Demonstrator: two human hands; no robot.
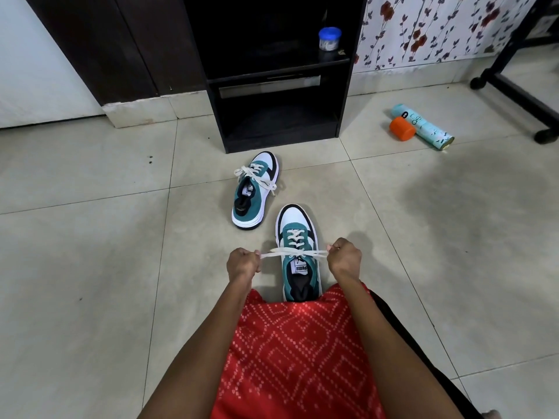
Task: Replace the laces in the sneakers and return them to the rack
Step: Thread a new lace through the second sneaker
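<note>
i see my left hand [243, 264] and right hand [344, 258] each pinching a lace [272, 254] end, pulled taut sideways across the sneaker [295, 220] lying between them on the floor [90, 237], toe away toward the rack [281, 143].

Pale floor tiles [84, 252] meet floral wallpaper [438, 31] and dark wood panelling [106, 40].

Both arms reach forward, forearms roughly parallel. The left hand [243, 264] is just left of the near sneaker [299, 267], fingers curled, pinching one end of the lace [272, 254]. The right hand [344, 258] is just right of it, same curled grip on the other end. Backs of both hands face up.
</note>
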